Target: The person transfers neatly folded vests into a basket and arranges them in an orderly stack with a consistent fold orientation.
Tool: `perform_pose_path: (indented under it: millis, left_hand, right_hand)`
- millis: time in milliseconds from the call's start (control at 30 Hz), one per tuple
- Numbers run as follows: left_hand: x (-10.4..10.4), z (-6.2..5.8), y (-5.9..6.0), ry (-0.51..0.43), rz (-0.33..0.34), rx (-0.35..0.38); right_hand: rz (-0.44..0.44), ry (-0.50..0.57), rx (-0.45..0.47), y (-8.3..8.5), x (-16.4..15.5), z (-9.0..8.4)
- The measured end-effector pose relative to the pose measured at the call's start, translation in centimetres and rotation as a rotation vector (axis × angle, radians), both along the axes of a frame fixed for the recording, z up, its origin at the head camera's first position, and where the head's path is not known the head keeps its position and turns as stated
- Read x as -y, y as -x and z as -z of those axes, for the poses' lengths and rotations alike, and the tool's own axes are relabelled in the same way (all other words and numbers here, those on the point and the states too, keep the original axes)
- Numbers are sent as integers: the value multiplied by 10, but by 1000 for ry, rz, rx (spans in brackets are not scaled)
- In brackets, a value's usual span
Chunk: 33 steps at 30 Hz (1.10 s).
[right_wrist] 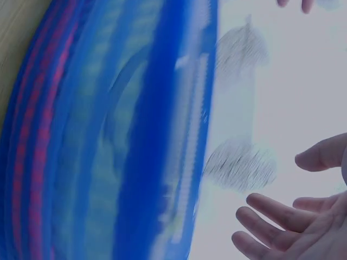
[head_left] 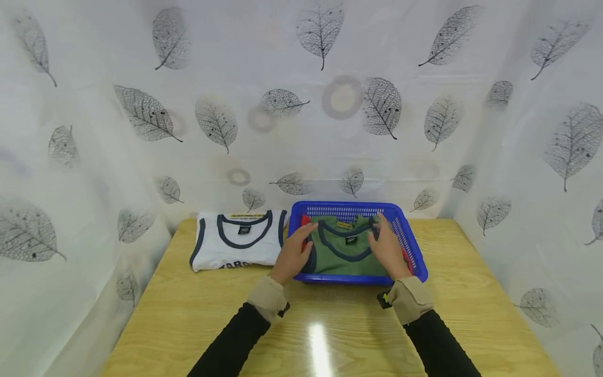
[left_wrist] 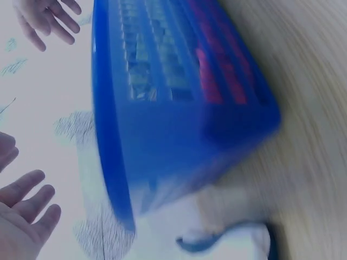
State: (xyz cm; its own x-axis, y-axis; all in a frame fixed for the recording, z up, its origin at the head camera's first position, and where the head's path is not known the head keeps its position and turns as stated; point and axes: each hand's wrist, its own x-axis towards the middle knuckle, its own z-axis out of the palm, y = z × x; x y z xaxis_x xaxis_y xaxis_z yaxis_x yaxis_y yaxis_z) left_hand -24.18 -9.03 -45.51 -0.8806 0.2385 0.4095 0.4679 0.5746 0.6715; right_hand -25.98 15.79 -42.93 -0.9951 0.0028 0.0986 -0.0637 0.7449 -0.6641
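Observation:
A blue plastic basket (head_left: 358, 279) stands at the back middle of the wooden table (head_left: 188, 314). In it lies a folded green tank top (head_left: 346, 256) with dark trim, and a red garment (head_left: 305, 219) peeks out beneath it. My left hand (head_left: 294, 252) lies with straight fingers over the green top's left side, and my right hand (head_left: 387, 246) over its right side. The blurred wrist views show the left hand (left_wrist: 24, 216) and the right hand (right_wrist: 293, 227) with fingers spread beside the basket wall (left_wrist: 162, 108), holding nothing.
A folded white tank top (head_left: 235, 246) with dark trim lies on the table just left of the basket. A leaf-printed white curtain (head_left: 330, 104) closes off the back and both sides.

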Motion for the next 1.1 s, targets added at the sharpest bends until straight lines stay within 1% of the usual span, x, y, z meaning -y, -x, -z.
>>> perform_pose_path:
  millis: [100,233,300,367,433,500,567,700,800,867,967,1033,1100]
  left_hand:
    - [22,-1,-7,-20,-49,-50]
    - [53,1,-7,-79,-168,-60]
    - [69,4,-6,-106,-228,-37]
    - [85,7,-5,-126,-282,5]
    - [100,11,-5,-126,-328,48]
    - [115,15,-7,-126,-370,93]
    - [129,20,-9,-123,-421,126]
    - [153,35,-15,-114,-509,179]
    - [169,45,-17,-120,-554,220]
    - [179,52,-17,-113,-579,234]
    - [194,63,-11,-99,-602,211]
    - [203,71,-6,-88,-608,203]
    - [210,78,0,-81,-611,191]
  right_hand:
    - [-8,77,-62,-8,27,-4]
    - [-34,192,-150,-17,69,-6]
    - [-54,241,-193,-21,92,-5]
    - [-77,279,-241,-25,116,-4]
    - [-110,313,-270,-29,139,-1]
    - [-141,321,-291,-33,160,1]
    - [-169,335,-286,-37,180,3]
    - [-235,362,-232,-43,211,8]
    - [-282,343,-207,-44,230,15]
    - [-300,322,-187,-43,242,21]
    - [-283,287,-183,-38,259,35]
    - [-254,280,-174,-33,268,47]
    - [-212,261,-193,-28,275,61]
